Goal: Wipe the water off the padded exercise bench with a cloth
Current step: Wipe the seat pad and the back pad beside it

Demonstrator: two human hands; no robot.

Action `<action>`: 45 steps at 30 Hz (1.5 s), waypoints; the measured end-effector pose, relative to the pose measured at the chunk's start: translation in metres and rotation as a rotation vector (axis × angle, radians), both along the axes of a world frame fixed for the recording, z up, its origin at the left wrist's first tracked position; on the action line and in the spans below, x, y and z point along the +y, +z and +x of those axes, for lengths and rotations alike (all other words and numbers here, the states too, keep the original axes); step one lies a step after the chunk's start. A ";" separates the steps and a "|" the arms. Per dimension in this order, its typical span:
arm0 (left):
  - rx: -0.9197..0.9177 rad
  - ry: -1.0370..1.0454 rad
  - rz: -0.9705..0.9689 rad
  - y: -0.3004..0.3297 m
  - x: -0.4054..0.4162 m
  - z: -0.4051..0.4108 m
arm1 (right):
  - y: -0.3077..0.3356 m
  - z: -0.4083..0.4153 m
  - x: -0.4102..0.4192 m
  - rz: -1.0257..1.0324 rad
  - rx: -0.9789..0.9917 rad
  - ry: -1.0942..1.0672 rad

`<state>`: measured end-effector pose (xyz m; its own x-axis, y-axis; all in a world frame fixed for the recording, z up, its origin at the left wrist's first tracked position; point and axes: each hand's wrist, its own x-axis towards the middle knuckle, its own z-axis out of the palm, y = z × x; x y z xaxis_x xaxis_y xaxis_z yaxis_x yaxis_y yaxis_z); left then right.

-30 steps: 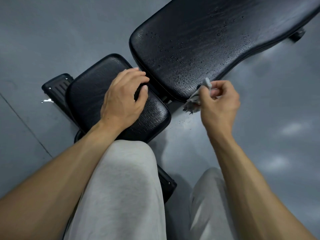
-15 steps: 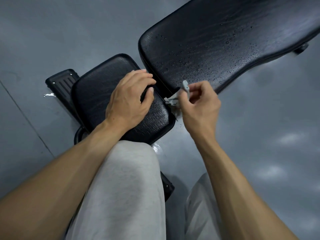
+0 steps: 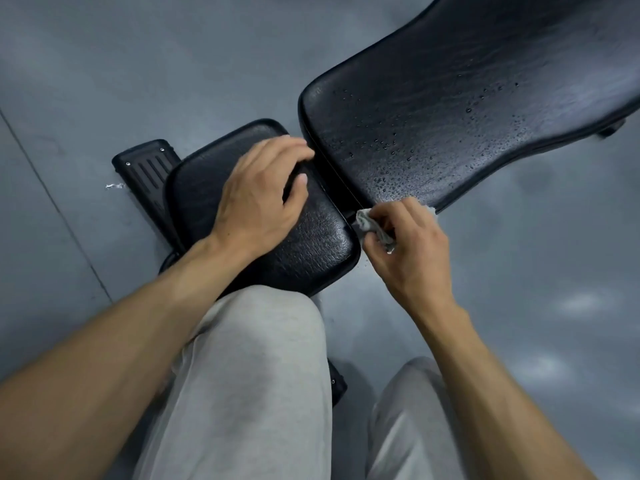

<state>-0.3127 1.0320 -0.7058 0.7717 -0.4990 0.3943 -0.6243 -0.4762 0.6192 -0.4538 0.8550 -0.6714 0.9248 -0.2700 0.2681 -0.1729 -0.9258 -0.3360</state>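
Far out beyond the left fingers, a black ribbed foot plate of the frame sits on the grey floor, with a small pale scrap on the floor just beside it. Moving in, the left hand lies palm-down on the seat pad, its fingers loosely spread and curling toward the pad's far edge, the thumb resting flat. It grips nothing; it looks like a brace, steadying the body while the other arm works. No droplets show on the pad around those fingers, though the grain makes that hard to judge.

Just past the left fingertips runs the dark gap between the pads, and beyond it the long back pad, the tabletop of this job. Beads of water dot its near half, thickest toward the right fingers.

Now the right hand: its fingers are curled round a bunched grey cloth, thumb and fingers pinching it into a wad. The cloth sits at the near corner of the back pad, right at the gap. Whether it is pressed onto the vinyl or just off the edge, I cannot tell. Holding it wadded gives a firm tip for edges and seams, so my read is edge work, with the broad wet face not yet cleared.

Below the fingers, grey trousers straddle the frame.
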 end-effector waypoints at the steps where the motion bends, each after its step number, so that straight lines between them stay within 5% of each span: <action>1: -0.018 0.024 0.042 0.000 0.004 0.007 | -0.004 -0.002 -0.002 -0.022 0.000 0.028; 10: -0.034 0.087 0.119 -0.009 0.015 0.023 | -0.010 0.026 -0.016 -0.153 -0.075 0.215; 25: -0.054 0.095 0.094 -0.010 0.016 0.024 | 0.002 0.061 -0.021 -0.072 -0.038 0.133; 31: -0.055 0.104 0.090 -0.010 0.015 0.025 | 0.003 0.010 -0.025 -0.087 -0.020 0.144; 37: -0.052 0.098 0.072 -0.010 0.014 0.024 | 0.008 0.070 -0.022 -0.092 0.013 0.130; 45: -0.041 0.089 0.057 -0.009 0.014 0.027 | 0.010 0.021 -0.018 -0.130 0.067 0.195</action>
<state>-0.2862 1.0463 -0.7150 0.7979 -0.4517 0.3993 -0.6021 -0.5650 0.5641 -0.4332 0.8371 -0.6617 0.9730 -0.0518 0.2250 -0.0046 -0.9787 -0.2052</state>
